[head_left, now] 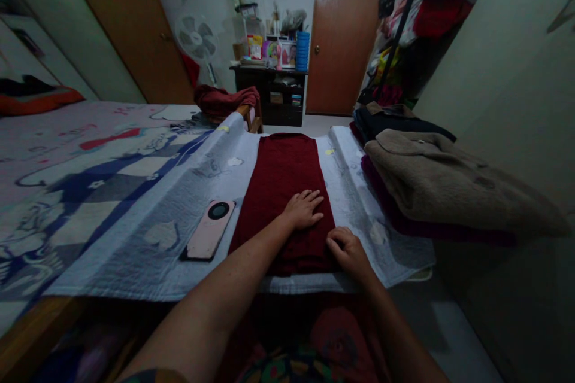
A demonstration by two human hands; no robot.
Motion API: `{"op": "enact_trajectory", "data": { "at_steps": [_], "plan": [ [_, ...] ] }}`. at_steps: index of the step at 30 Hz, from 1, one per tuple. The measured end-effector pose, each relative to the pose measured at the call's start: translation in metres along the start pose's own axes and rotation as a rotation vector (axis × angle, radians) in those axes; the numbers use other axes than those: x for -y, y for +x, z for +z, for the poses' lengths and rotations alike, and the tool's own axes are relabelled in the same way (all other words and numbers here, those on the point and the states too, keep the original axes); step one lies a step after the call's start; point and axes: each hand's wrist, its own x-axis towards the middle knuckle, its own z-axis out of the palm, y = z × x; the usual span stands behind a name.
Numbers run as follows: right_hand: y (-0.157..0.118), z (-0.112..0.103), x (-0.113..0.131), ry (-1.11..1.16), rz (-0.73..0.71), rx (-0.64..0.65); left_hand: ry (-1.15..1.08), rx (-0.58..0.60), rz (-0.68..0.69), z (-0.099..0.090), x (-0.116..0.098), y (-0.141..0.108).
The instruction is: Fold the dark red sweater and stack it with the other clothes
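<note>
A dark red folded garment (287,173) lies as a long flat panel in the middle of a light blue-grey patterned cloth (238,161). My left hand (304,209) rests palm down on the garment, fingers spread, right of its middle. At the garment's near right edge, my right hand (350,251) is curled, thumb and forefinger closed at the fabric's border. Left of the garment, a pink phone (211,233) with a round black camera ring lies face down.
A brown fuzzy coat (431,179) tops a stack of folded clothes on the right, beside the wall. On the left spreads a bed with a printed sheet (112,155). A crumpled red cloth (229,99) hangs at the far left corner. A dark shelf (269,81) and a fan (197,39) stand behind.
</note>
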Motion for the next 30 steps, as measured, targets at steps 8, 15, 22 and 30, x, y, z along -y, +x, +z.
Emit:
{"op": "enact_trajectory", "data": {
  "at_steps": [8, 15, 22, 30],
  "plan": [
    [0.034, 0.016, -0.026, -0.256, 0.021, -0.059, 0.03, -0.086, 0.004, -0.013, 0.002, 0.023],
    [0.025, 0.021, -0.032, -0.341, 0.02, -0.018, 0.036, -0.152, 0.003, 0.008, 0.005, 0.032],
    [0.013, 0.014, -0.029, -0.232, -0.056, -0.05, -0.003, -0.099, -0.034, 0.015, 0.005, 0.03],
    [0.002, 0.007, -0.023, -0.148, -0.097, -0.058, -0.028, -0.086, -0.023, 0.014, 0.007, 0.029]
  ]
}}
